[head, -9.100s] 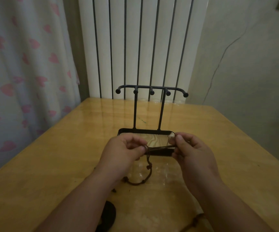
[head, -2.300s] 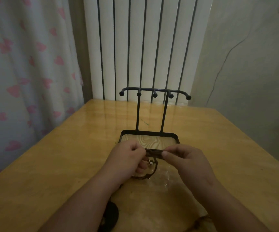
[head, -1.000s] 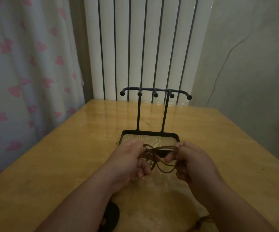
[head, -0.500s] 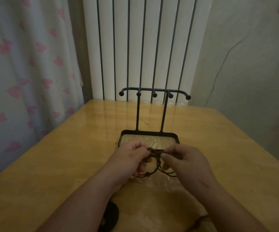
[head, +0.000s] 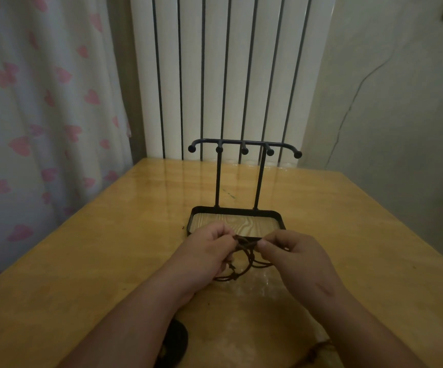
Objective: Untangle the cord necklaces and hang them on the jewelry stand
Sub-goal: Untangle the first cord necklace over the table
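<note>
Cord necklaces (head: 245,257), a brown tangle, sit between the two hands low over the desk (head: 103,261), just on the near side of the jewelry stand (head: 237,209) (black wire, wood-grain tray, knobbed hooks along its top bar). The left hand (head: 207,251) and right hand (head: 294,254) each pinch the knotted part with curled fingers (head: 269,239), close together, while loose loops droop beneath toward the desk.

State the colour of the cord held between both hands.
Dark brown cord, clearest in the head view.
</note>
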Demonstrator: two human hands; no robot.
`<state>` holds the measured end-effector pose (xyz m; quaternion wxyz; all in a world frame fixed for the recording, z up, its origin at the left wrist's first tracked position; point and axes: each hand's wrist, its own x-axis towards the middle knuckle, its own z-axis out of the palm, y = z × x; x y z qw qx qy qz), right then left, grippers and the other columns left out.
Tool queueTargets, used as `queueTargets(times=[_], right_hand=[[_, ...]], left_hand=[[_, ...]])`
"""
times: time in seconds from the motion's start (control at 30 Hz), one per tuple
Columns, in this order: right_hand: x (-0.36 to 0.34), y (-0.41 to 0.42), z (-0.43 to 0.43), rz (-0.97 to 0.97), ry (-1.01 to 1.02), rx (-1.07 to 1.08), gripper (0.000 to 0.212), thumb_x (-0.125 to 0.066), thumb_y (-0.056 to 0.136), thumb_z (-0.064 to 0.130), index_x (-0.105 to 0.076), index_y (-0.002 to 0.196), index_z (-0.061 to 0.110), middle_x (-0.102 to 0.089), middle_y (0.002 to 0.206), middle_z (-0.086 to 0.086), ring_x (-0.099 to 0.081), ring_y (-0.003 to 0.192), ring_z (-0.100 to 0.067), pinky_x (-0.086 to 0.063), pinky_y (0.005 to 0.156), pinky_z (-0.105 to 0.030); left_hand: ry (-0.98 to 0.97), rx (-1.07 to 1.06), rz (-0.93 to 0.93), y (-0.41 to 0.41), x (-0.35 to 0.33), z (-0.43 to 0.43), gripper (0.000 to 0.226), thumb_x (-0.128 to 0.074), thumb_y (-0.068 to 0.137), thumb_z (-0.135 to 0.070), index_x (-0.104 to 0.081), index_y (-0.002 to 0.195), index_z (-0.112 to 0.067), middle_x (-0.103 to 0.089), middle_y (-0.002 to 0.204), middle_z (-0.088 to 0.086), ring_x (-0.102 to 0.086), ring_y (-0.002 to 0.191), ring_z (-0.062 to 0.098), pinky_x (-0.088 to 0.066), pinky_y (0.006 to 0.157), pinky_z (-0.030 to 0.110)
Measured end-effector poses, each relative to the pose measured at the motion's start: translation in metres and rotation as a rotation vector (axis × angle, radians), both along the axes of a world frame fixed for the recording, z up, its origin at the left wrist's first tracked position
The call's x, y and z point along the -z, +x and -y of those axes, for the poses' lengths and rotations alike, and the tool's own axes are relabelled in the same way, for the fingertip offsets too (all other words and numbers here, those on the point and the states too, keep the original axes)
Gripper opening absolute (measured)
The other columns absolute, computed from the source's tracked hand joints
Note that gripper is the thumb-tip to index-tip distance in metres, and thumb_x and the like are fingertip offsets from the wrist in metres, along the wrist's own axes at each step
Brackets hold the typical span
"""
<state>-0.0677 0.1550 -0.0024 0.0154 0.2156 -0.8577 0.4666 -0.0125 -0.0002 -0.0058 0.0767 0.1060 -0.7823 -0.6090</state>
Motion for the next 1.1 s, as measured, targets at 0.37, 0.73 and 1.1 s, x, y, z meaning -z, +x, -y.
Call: queueTargets(times=[0.37,0.73,1.1], right_hand=[[-0.002,0.003,0.001,-0.054,-0.017,-0.072,0.028,-0.056,0.091,0.037,-0.068,0.071,0.021,-0.064,0.065,0.003,-0.056,0.062,-0.008,-0.044,0.058,-0.025],[-0.012,0.01,0.0,0.25,-0.422,-0.161,0.036,-0.043,0.099,0.03,-0.071,0.079,0.017,-0.07,0.073,0.011,-0.05,0.058,0.002,-0.041,0.066,-0.02],[-0.011,-0.004,-0.007,0.528,-1.057,-0.218,0.029,-0.041,0.098,0.023,-0.049,0.072,0.012,-0.069,0.088,-0.014,-0.039,0.059,-0.015,-0.034,0.065,-0.035]], left_hand=[[-0.04,-0.009,0.018,-0.001,-0.001,0.001,0.022,-0.045,0.096,-0.021,-0.057,0.078,-0.023,-0.06,0.07,-0.004,-0.049,0.059,0.011,-0.036,0.048,0.021],[-0.069,-0.049,0.091,0.002,-0.004,0.0,0.022,-0.043,0.098,-0.029,-0.058,0.088,-0.018,-0.069,0.073,0.003,-0.048,0.038,0.006,-0.032,0.037,0.019],[0.108,-0.078,0.019,0.0,-0.002,0.004,0.016,-0.05,0.094,-0.012,-0.06,0.081,-0.015,-0.075,0.083,0.005,-0.059,0.055,0.015,-0.04,0.045,0.024]])
